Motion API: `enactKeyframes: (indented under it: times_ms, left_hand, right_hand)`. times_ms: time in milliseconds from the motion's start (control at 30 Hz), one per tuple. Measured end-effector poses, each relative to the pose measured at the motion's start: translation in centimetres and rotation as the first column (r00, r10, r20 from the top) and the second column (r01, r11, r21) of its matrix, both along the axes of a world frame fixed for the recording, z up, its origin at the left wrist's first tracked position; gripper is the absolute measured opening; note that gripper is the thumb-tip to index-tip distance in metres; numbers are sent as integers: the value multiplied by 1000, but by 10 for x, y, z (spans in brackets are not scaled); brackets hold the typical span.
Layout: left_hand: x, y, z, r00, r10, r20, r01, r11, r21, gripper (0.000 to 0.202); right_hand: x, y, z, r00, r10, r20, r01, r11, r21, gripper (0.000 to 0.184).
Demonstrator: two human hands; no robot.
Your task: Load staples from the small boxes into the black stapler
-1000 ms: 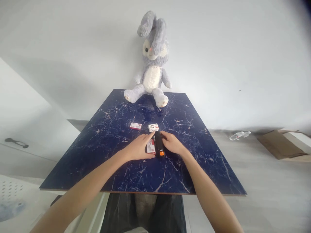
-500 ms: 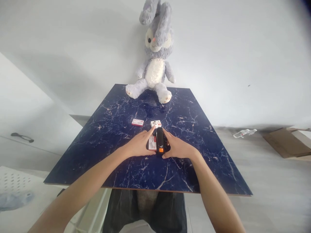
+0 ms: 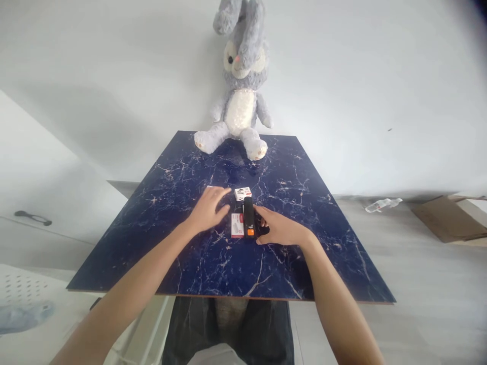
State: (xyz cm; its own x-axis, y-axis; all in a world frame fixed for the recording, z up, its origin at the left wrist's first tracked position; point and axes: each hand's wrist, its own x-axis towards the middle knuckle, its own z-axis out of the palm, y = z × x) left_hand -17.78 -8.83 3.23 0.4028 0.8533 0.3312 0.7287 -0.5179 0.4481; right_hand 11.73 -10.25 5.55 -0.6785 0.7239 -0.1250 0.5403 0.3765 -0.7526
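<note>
Black stapler (image 3: 248, 215) sits on the table (image 3: 292, 172), red-white box (image 3: 237, 226) at its nine o'clock; our right hand (image 3: 280, 227), at three, and left hand (image 3: 206, 211), at ten, are spread, gripping nothing visible; we should steady the stapler lightly, keeping edges aligned.

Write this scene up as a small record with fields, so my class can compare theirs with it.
Surface: dark blue marbled table
Left hand: left hand, thumb and forefinger apart, no held object visible
Right hand: right hand, at the right side of the black tool with an orange part; contact unclear
Left of tool: red-and-white box, lying close beside it
Near tool's far end: small white box
Table's far side: grey plush rabbit, seated
Floor at right: clear bottle, cardboard box
</note>
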Motion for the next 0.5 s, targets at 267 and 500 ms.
enactKeyframes:
  times_ms: [267,500]
  left_hand:
    - [-25,16,-2,929,264,-260,-266,964,28,33]
    - [-23,16,-10,983,60,-175,-63,998,-11,54]
  right_hand:
    - [-5,1,4,1000,3,-10,-2,996,94,54]
    - [-4,3,0,999,-18,-27,20,994,109,49]
